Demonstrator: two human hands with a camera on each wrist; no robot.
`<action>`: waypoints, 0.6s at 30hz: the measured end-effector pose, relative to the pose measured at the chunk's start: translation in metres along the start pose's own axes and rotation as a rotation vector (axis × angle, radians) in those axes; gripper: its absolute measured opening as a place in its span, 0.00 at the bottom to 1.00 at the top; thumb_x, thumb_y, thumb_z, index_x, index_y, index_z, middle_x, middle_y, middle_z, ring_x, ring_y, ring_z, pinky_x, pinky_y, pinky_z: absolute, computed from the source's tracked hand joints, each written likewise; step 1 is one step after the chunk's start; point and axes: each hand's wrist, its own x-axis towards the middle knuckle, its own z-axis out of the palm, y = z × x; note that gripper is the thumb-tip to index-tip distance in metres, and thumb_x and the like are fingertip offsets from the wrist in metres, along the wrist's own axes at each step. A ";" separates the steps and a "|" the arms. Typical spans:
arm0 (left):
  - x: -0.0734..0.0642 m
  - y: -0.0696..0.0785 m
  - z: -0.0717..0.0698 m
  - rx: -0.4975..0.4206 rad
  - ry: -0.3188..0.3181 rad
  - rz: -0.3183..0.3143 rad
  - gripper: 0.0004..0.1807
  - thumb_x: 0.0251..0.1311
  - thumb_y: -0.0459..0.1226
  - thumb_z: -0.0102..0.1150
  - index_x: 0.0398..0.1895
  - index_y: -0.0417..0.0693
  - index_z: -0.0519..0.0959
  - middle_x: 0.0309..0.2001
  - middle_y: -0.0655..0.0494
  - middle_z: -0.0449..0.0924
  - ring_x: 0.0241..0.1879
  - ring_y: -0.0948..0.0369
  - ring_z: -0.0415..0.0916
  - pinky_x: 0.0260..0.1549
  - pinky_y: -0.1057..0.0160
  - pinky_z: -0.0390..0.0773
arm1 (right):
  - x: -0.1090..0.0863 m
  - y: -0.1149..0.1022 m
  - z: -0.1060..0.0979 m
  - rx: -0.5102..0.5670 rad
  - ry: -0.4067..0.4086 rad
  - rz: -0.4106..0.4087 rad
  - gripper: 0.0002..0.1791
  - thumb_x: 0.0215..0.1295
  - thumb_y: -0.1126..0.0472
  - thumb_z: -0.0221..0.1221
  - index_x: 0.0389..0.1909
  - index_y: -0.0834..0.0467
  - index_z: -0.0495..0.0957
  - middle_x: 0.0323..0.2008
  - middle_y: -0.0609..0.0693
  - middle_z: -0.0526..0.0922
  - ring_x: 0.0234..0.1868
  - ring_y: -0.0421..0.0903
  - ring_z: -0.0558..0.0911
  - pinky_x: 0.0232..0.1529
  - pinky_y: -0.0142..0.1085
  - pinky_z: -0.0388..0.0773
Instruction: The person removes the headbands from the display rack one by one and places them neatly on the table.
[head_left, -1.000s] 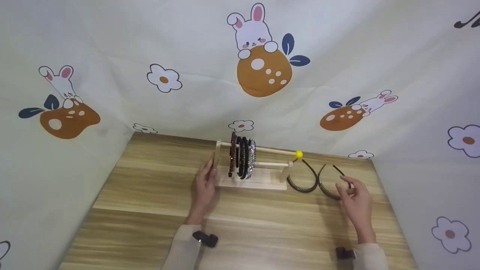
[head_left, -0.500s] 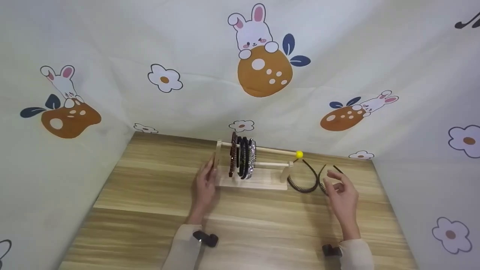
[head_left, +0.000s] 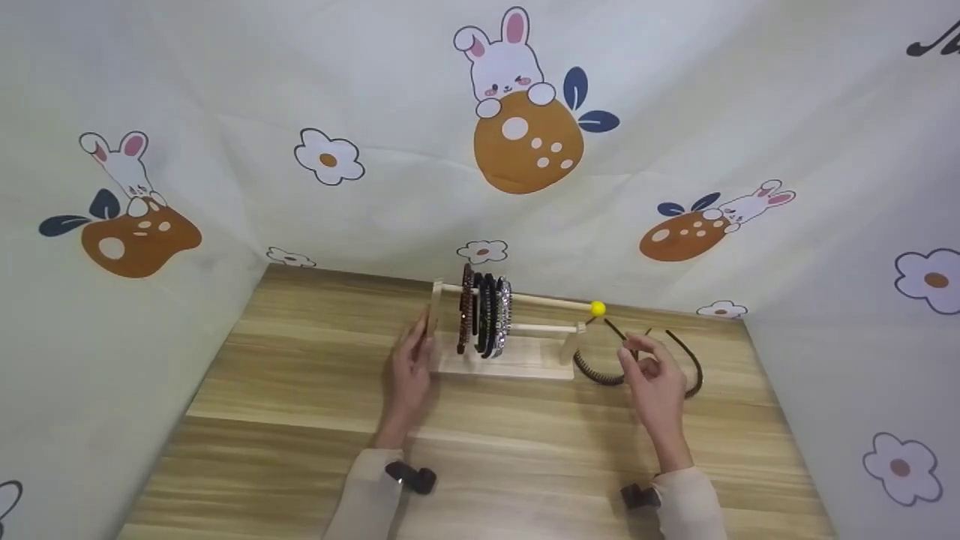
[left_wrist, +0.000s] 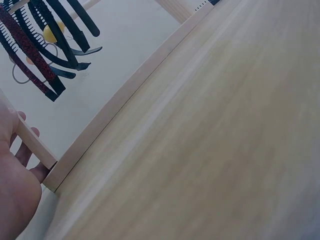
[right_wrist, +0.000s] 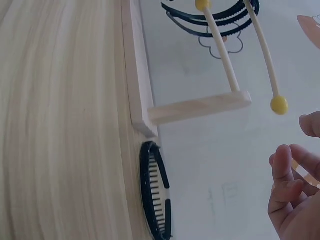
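A wooden headband stand [head_left: 536, 361] rests near the back of the table. Several black, dark red and silvery glittery headbands [head_left: 487, 315] hang on its rods. My left hand [head_left: 411, 367] holds the stand's left upright [left_wrist: 36, 142]; in the left wrist view, the palm is on one side and fingertips show behind. To the right of the stand lie two dark toothed headbands, a left one [head_left: 596, 377] and a right one [head_left: 697, 367]. Over them hovers my right hand [head_left: 658, 386], fingers loosely bent and holding nothing. It partly hides both.
The upper rod ends in a yellow ball [head_left: 598, 308], sticking out to the right. A fabric wall [head_left: 375, 217] with rabbit prints rises behind and on both sides of the wood-grain table [head_left: 510, 450].
My right hand has moved left, from above the right loose headband to near the left one. The left hand and the stand have stayed in place.
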 end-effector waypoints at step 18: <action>0.000 0.002 0.001 -0.020 0.013 0.012 0.26 0.85 0.38 0.57 0.81 0.47 0.73 0.83 0.34 0.63 0.62 0.34 0.82 0.54 0.45 0.92 | -0.003 -0.013 0.035 0.107 -0.091 -0.070 0.13 0.74 0.70 0.70 0.57 0.65 0.87 0.48 0.62 0.89 0.24 0.37 0.80 0.22 0.25 0.73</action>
